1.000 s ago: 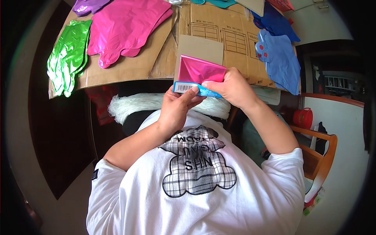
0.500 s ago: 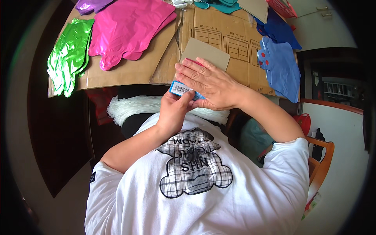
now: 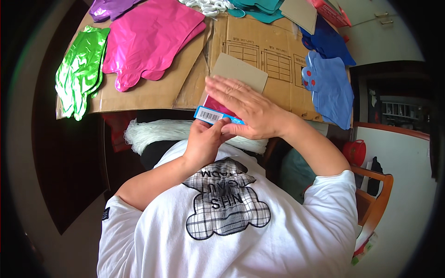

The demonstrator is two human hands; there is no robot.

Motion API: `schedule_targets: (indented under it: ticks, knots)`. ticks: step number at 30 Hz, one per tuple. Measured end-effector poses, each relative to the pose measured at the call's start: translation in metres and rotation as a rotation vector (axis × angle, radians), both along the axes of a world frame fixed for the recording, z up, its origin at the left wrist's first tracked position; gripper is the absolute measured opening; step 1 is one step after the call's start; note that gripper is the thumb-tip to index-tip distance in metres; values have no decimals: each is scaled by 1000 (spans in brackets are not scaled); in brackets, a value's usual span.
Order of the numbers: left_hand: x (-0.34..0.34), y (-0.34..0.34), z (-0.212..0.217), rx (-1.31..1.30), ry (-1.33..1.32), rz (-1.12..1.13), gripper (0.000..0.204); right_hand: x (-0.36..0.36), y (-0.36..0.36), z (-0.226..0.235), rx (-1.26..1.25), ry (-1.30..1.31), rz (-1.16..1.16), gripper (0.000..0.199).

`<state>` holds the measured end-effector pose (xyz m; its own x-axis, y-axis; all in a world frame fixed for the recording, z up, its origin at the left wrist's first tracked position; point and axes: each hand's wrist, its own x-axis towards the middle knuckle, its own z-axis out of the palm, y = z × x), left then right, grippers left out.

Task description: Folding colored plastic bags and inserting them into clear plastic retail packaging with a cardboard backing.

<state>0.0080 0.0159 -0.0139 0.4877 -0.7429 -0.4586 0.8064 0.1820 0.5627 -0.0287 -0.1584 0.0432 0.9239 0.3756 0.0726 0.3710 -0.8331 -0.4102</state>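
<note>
Near the table's front edge, my left hand pinches the lower edge of a flat packet, thumb on top. The packet has a blue-edged label with a barcode and a magenta face. Across its upper part lies my right hand, fingers stretched out and together; its thumb side is by the label's right end. Beneath the packet and fingers is a beige card with rounded corners, its lower part hidden.
Cardboard covers the table. On it lie flat foil shapes in pink, green, purple, teal and light blue. White cord sits at the back. A bundle of white strands rests across my lap; a wooden chair stands at right.
My right hand's fingers have shifted up off the packet's lower part, so more of the label and magenta face shows. The left hand still holds the packet's edge.
</note>
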Motion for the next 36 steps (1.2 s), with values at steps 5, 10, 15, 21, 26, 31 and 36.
schedule_targets:
  ticks: [5, 10, 15, 21, 26, 31, 36]
  knots:
    - [2, 2, 3, -6, -1, -43, 19, -5, 1, -7, -139, -61, -42, 88]
    - [5, 5, 5, -56, 54, -54, 21, -6, 3, -16, -236, -62, -37, 92]
    - [3, 6, 4, -50, 51, -12, 26, -5, 4, -18, -224, -81, -29, 92]
    - [10, 8, 6, -96, 234, -10, 41, -6, 4, -21, -229, -133, -14, 90]
    - [10, 8, 13, -104, 205, -7, 44, -7, 4, -18, -236, -111, -22, 89]
    - [11, 15, 0, -133, 212, -46, 35, -8, 7, -21, -250, -127, -27, 86]
    - [9, 17, 2, -99, 106, -61, 22, -4, 4, -21, -254, -114, -15, 76]
